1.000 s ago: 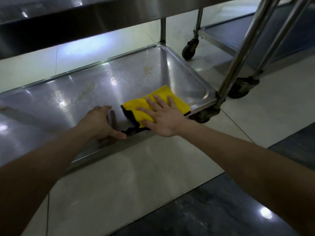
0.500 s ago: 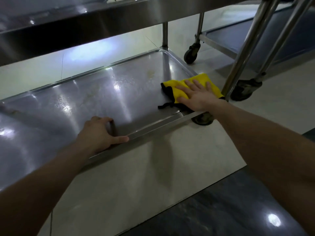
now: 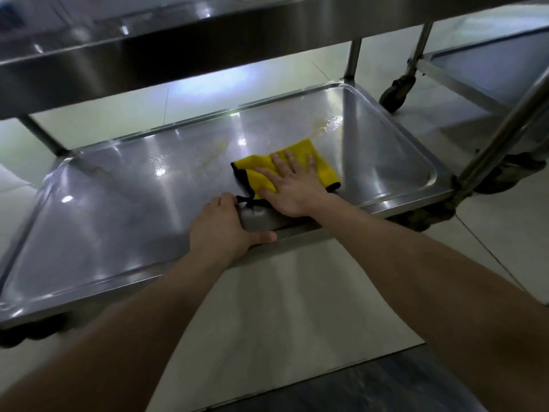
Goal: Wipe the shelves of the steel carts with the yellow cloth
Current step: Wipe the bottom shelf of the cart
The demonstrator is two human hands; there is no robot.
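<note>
Nearest of all, two bare forearms reach forward over the pale floor tiles (image 3: 267,307), with a dark glossy floor strip (image 3: 386,391) at the bottom edge of the view. Ahead of them, the left hand (image 3: 222,230) grips the near rim of the steel cart's bottom shelf (image 3: 118,209): the thumb lies along the outside of the lip and the fingers curl over it into the tray. Just beside it, to the right and a little further in, the right hand (image 3: 292,185) lies flat with its fingers straight and spread, pressing down on the yellow cloth (image 3: 252,173). The cloth lies folded on the shelf floor, right of the middle and close to the near rim, and its black edging (image 3: 241,176) trails to a loose tail that almost meets the left knuckles. The two hands sit close together but do not touch. Beyond the cloth the steel shows a yellowish smear (image 3: 217,150) and a wet, brownish stain (image 3: 319,129) toward the far right corner. At the near right corner a post (image 3: 502,135) slants upward above a caster (image 3: 427,215). Overhead, the cart's upper shelf (image 3: 148,55) spans the top of the view. Further right stands a second cart (image 3: 490,63) with its own caster (image 3: 396,90) on the tiles
</note>
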